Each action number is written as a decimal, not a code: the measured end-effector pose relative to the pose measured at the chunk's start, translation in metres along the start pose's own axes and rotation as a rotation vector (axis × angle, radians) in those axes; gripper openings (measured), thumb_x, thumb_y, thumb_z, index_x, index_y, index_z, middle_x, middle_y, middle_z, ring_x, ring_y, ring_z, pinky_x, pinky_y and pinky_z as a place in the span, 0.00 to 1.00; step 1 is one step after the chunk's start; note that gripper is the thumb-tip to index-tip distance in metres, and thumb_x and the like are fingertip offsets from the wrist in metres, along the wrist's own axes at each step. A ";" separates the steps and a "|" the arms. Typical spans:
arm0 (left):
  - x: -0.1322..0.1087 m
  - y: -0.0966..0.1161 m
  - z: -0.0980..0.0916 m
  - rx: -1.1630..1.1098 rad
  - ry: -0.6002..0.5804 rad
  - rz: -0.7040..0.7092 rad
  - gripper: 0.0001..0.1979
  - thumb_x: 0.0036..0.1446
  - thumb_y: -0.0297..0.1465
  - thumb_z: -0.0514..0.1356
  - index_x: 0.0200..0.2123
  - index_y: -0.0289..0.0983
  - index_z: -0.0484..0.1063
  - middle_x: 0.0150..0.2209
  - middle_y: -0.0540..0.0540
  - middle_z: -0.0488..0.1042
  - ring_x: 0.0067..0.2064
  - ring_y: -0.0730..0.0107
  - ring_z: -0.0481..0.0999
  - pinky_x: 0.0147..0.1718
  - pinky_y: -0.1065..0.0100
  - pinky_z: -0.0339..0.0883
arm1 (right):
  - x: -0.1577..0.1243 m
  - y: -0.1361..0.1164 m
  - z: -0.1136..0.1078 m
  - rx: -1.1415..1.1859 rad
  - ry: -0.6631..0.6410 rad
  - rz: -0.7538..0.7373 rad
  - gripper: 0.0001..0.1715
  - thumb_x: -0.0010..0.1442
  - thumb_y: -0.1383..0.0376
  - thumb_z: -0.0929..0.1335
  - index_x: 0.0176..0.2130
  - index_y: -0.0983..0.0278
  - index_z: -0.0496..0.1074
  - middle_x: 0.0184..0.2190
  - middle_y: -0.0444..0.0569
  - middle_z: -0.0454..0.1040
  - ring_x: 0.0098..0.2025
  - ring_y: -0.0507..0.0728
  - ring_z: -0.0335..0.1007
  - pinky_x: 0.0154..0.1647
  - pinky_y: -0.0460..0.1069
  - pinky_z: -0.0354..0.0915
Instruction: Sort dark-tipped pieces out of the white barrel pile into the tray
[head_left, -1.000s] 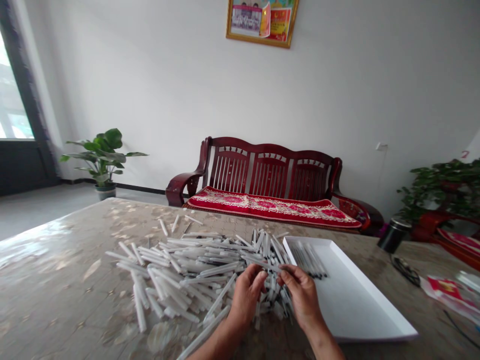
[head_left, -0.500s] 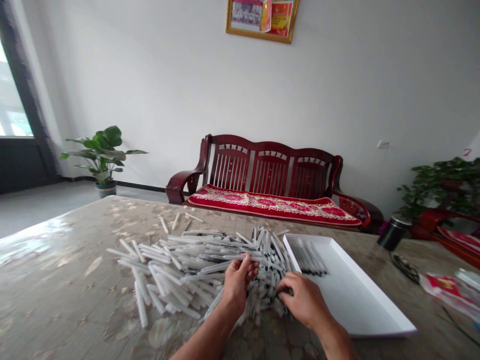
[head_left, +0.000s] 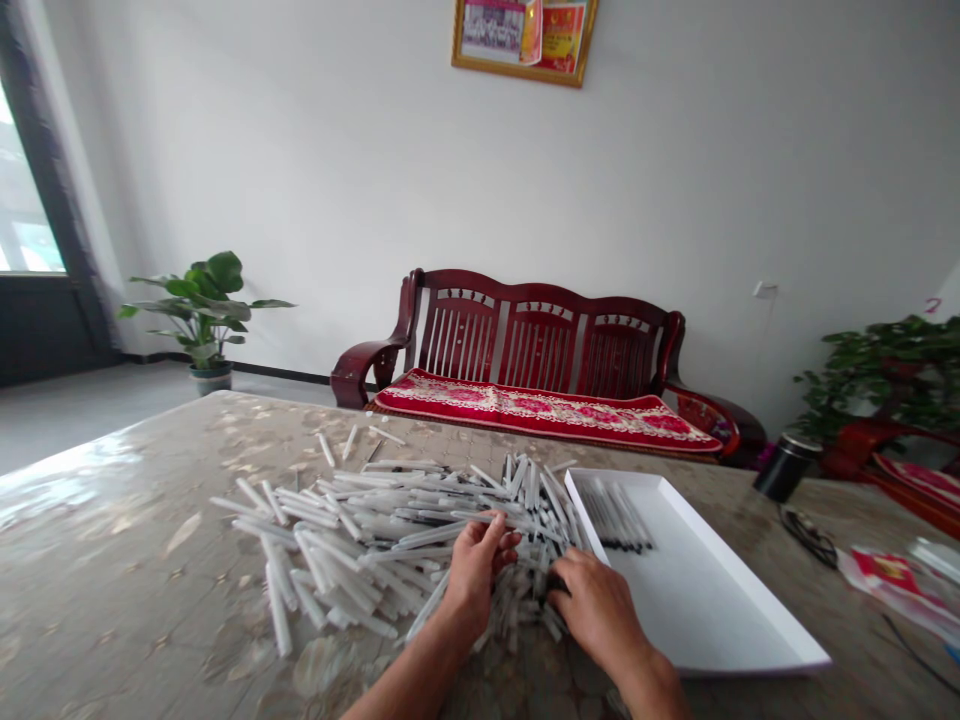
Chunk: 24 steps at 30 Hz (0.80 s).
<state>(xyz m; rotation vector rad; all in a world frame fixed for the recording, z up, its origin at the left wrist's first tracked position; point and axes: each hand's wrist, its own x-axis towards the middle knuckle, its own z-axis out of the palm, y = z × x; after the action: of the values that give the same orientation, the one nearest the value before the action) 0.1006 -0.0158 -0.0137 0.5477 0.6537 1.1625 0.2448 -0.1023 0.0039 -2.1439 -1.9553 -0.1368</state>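
A loose heap of whitish translucent pens (head_left: 360, 555) lies across the table. My left hand (head_left: 476, 560) is over its right part, thumb and fingers closed on a pale pen (head_left: 469, 517). To the right, my right hand (head_left: 596, 605) reaches into smaller clear and dark pieces (head_left: 517, 600), which look like pen caps. Its fingers are curled, and what they pinch is hidden. Beside that hand stands a shallow white box (head_left: 720, 610), with a row of clear pens (head_left: 619, 515) with black ends at its far left.
The patterned table (head_left: 150, 600) extends left. At its right are a black cylinder (head_left: 787, 468), a dark cable (head_left: 810, 535) and a red-and-white packet (head_left: 885, 575). Behind it stands a red wooden bench (head_left: 540, 340); potted plants (head_left: 214, 310) flank the room.
My right hand has shifted slightly left and down, deeper into the small pieces. My left hand stays almost in place over the heap.
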 end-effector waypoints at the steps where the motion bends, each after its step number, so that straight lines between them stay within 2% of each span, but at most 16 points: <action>1: 0.000 0.000 0.000 0.003 -0.007 0.002 0.27 0.32 0.44 0.76 0.32 0.35 0.71 0.26 0.52 0.74 0.28 0.74 0.77 0.24 0.76 0.68 | 0.000 0.000 0.002 0.015 0.010 -0.002 0.09 0.52 0.73 0.67 0.28 0.59 0.74 0.33 0.47 0.76 0.40 0.57 0.74 0.37 0.47 0.60; 4: 0.000 -0.001 -0.001 0.002 -0.016 0.012 0.27 0.32 0.43 0.76 0.32 0.35 0.72 0.27 0.51 0.75 0.29 0.72 0.78 0.25 0.75 0.69 | 0.003 0.002 0.008 0.170 0.076 0.020 0.10 0.55 0.71 0.66 0.29 0.58 0.75 0.33 0.46 0.78 0.38 0.56 0.74 0.37 0.47 0.62; 8: 0.002 -0.001 -0.001 -0.021 -0.010 0.013 0.28 0.30 0.42 0.77 0.32 0.35 0.73 0.28 0.49 0.77 0.30 0.70 0.79 0.27 0.74 0.71 | 0.013 0.006 0.020 0.722 0.281 0.171 0.11 0.56 0.61 0.66 0.35 0.59 0.78 0.35 0.49 0.81 0.38 0.59 0.76 0.40 0.50 0.68; 11: 0.003 -0.001 0.000 -0.034 -0.010 0.004 0.26 0.30 0.40 0.77 0.32 0.35 0.73 0.28 0.49 0.77 0.31 0.70 0.79 0.28 0.73 0.71 | 0.022 0.004 0.028 1.114 0.359 0.299 0.19 0.50 0.53 0.70 0.36 0.63 0.78 0.32 0.53 0.81 0.33 0.61 0.76 0.31 0.50 0.70; 13: 0.003 -0.001 0.000 -0.036 -0.012 0.000 0.25 0.30 0.39 0.77 0.31 0.35 0.74 0.28 0.49 0.77 0.31 0.69 0.79 0.28 0.72 0.72 | 0.026 0.001 0.031 1.250 0.365 0.358 0.22 0.46 0.51 0.72 0.35 0.65 0.77 0.31 0.53 0.81 0.30 0.61 0.76 0.26 0.49 0.68; 17: 0.003 -0.003 -0.001 -0.026 -0.014 0.003 0.24 0.30 0.38 0.77 0.31 0.35 0.74 0.28 0.49 0.78 0.31 0.69 0.80 0.29 0.71 0.72 | 0.028 -0.006 0.033 1.330 0.373 0.375 0.22 0.45 0.52 0.74 0.35 0.65 0.78 0.30 0.52 0.81 0.31 0.60 0.75 0.28 0.49 0.69; 24: 0.000 -0.003 0.001 -0.009 -0.039 -0.022 0.23 0.31 0.37 0.77 0.31 0.35 0.74 0.27 0.49 0.78 0.30 0.69 0.80 0.29 0.72 0.72 | 0.030 -0.009 0.034 1.277 0.386 0.337 0.18 0.47 0.53 0.73 0.34 0.64 0.80 0.29 0.50 0.81 0.30 0.59 0.74 0.31 0.50 0.69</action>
<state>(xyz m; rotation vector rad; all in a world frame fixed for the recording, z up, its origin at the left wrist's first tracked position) 0.1035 -0.0164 -0.0150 0.5532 0.6189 1.1313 0.2355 -0.0644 -0.0215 -1.3458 -0.9296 0.5576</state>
